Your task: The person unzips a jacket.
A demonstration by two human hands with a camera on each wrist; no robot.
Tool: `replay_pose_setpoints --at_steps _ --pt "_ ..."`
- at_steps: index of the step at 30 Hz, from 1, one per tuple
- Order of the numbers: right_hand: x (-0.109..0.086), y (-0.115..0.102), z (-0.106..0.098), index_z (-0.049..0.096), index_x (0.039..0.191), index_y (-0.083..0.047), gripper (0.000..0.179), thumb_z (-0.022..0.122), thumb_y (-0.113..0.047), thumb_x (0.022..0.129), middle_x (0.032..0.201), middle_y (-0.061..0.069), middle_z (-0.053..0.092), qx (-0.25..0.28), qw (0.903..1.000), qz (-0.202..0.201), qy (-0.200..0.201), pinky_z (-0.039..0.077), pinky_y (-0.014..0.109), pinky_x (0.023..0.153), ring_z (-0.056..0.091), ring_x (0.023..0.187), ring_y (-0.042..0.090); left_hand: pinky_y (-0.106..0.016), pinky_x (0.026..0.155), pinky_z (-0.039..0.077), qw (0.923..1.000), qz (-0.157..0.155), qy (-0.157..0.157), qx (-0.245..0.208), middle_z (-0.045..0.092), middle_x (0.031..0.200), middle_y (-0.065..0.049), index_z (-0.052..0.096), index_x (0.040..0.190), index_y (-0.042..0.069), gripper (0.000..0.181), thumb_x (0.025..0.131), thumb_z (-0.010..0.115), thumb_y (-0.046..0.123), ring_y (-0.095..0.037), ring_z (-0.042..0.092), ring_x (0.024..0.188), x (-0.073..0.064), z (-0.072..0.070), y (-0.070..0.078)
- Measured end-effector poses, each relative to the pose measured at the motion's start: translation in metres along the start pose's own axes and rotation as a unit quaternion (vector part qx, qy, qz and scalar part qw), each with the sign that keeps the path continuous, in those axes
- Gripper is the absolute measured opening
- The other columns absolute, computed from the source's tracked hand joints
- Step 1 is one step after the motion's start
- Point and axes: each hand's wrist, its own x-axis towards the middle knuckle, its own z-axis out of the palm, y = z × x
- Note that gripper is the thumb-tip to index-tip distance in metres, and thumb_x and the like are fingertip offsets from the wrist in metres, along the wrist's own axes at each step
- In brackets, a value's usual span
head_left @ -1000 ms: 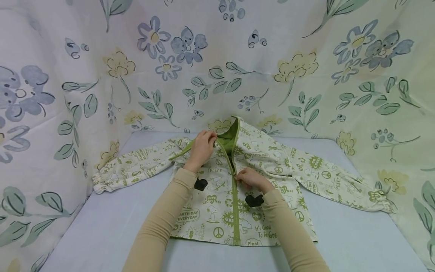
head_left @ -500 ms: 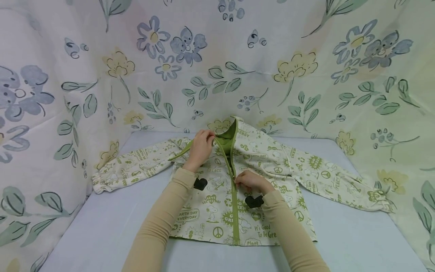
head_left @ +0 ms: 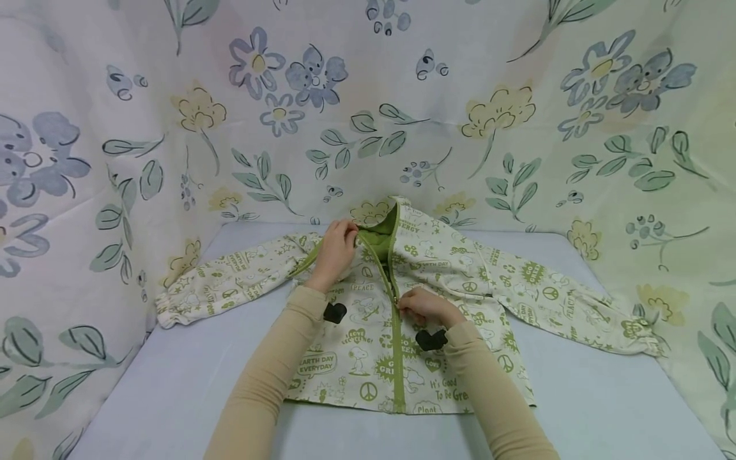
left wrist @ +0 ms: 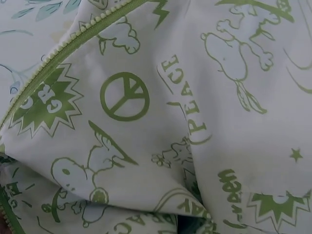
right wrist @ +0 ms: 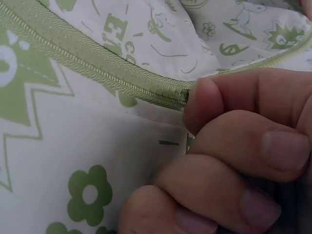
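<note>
A white zip-up jacket (head_left: 358, 383) with green print and a green lining (head_left: 379, 246) lies front up, its sleeves spread to both sides. The zipper (head_left: 398, 358) is joined in its lower part and parted from mid-chest to the collar. At the neckline my left hand (head_left: 335, 253) pinches the left front edge near its top. Lower down, my right hand (head_left: 427, 305) pinches at the slider where the two zipper sides meet; the pull tab is hidden by the fingers. The right wrist view shows curled fingers (right wrist: 239, 146) against the zipper tape (right wrist: 131, 85). Printed fabric (left wrist: 146, 122) fills the left wrist view.
The jacket rests on a pale table (head_left: 172, 390). Floral cloth (head_left: 368, 166) hangs behind and at both sides of it. The left sleeve (head_left: 230, 281) and right sleeve (head_left: 552, 300) reach toward the side cloths. Each wrist carries a small black piece (head_left: 430, 340).
My left hand has shifted slightly left, drawing the front edge with it, so the neck opening looks wider. The right hand has slid a little down the zipper.
</note>
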Motion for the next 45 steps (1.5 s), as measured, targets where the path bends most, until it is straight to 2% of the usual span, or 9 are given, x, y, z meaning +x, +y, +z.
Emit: replay_pose_setpoints --at_steps 8,12,16,19,24,28,33,39,45 --pt "-0.001 0.0 -0.001 0.057 0.074 0.002 0.028 0.045 -0.01 0.096 0.049 0.0 0.032 0.001 0.9999 0.003 0.014 0.029 0.028 0.044 0.025 0.041 0.013 -0.032 0.069 0.043 1.0 -0.003 -0.004 0.002 0.049 0.091 -0.004 0.058 0.094 0.006 0.019 0.098 0.047 0.022 -0.019 0.047 0.081 -0.01 -0.002 -0.005" --pt "-0.001 0.0 0.0 0.056 0.072 0.001 0.028 0.045 -0.01 0.096 0.049 0.0 0.032 -0.003 0.9999 0.001 0.015 0.029 0.028 0.044 0.025 0.041 0.013 -0.032 0.062 0.041 0.9954 0.048 -0.002 0.083 0.048 0.086 -0.006 0.053 0.082 0.008 0.018 0.093 0.056 0.021 -0.02 0.045 0.075 -0.01 0.0 -0.004" --pt "0.0 0.001 0.0 0.056 0.072 0.0 0.029 0.045 -0.01 0.096 0.049 0.0 0.033 -0.015 0.9998 -0.004 0.011 0.03 0.027 0.044 0.026 0.041 0.013 -0.032 0.064 0.043 0.9804 0.108 -0.055 0.155 0.054 0.098 -0.01 0.059 0.1 0.005 0.015 0.085 0.059 0.002 -0.023 0.05 0.082 -0.007 0.003 0.003" --pt "0.0 0.002 0.0 0.056 0.072 -0.001 0.029 0.044 -0.011 0.096 0.049 -0.001 0.033 -0.02 0.9997 -0.003 0.011 0.03 0.027 0.043 0.026 0.04 0.012 -0.032 0.081 0.046 0.958 0.145 -0.153 0.194 0.053 0.119 -0.012 0.054 0.124 0.005 0.046 0.079 0.058 -0.008 -0.024 0.052 0.103 -0.005 0.007 0.01" --pt "0.0 0.002 0.0 0.058 0.073 0.0 0.029 0.044 -0.011 0.096 0.049 0.0 0.034 -0.024 0.9996 0.001 0.018 0.03 0.027 0.042 0.026 0.039 0.012 -0.034 0.102 0.033 0.9029 0.192 -0.301 0.239 0.043 0.138 -0.009 0.044 0.137 0.008 0.059 0.083 0.061 -0.008 -0.024 0.04 0.126 -0.008 0.018 0.019" --pt "0.0 0.001 0.0 0.057 0.072 0.0 0.029 0.044 -0.011 0.096 0.048 0.0 0.034 -0.02 0.9996 -0.003 0.019 0.03 0.026 0.041 0.027 0.039 0.012 -0.031 0.105 0.028 0.8622 0.255 -0.34 0.276 0.043 0.139 -0.006 0.047 0.135 0.009 0.052 0.087 0.065 0.005 -0.022 0.036 0.128 -0.016 0.031 0.02" --pt "-0.001 0.001 0.0 0.053 0.068 0.0 0.03 0.044 -0.01 0.096 0.047 0.0 0.032 -0.009 0.9998 -0.014 0.009 0.03 0.027 0.042 0.026 0.039 0.012 -0.028 0.106 0.024 0.8311 0.322 -0.331 0.311 0.051 0.131 -0.003 0.055 0.129 0.014 0.04 0.09 0.059 0.009 -0.019 0.04 0.125 -0.024 0.045 0.02" --pt "-0.001 0.003 -0.001 0.048 0.064 -0.001 0.034 0.043 -0.009 0.097 0.046 0.0 0.029 -0.004 0.9998 -0.017 0.003 0.028 0.028 0.042 0.023 0.038 0.012 -0.026 0.098 0.035 0.8248 0.357 -0.297 0.323 0.062 0.11 0.0 0.067 0.111 0.015 0.024 0.088 0.063 0.009 -0.016 0.053 0.108 -0.028 0.052 0.015" --pt "0.0 0.005 -0.001 0.048 0.064 -0.003 0.033 0.043 -0.008 0.096 0.047 0.0 0.03 -0.012 0.9997 -0.019 0.01 0.027 0.027 0.041 0.023 0.038 0.012 -0.025 0.087 0.042 0.8387 0.37 -0.249 0.312 0.064 0.099 0.002 0.071 0.096 0.016 0.011 0.087 0.065 0.011 -0.015 0.057 0.094 -0.031 0.054 0.007"
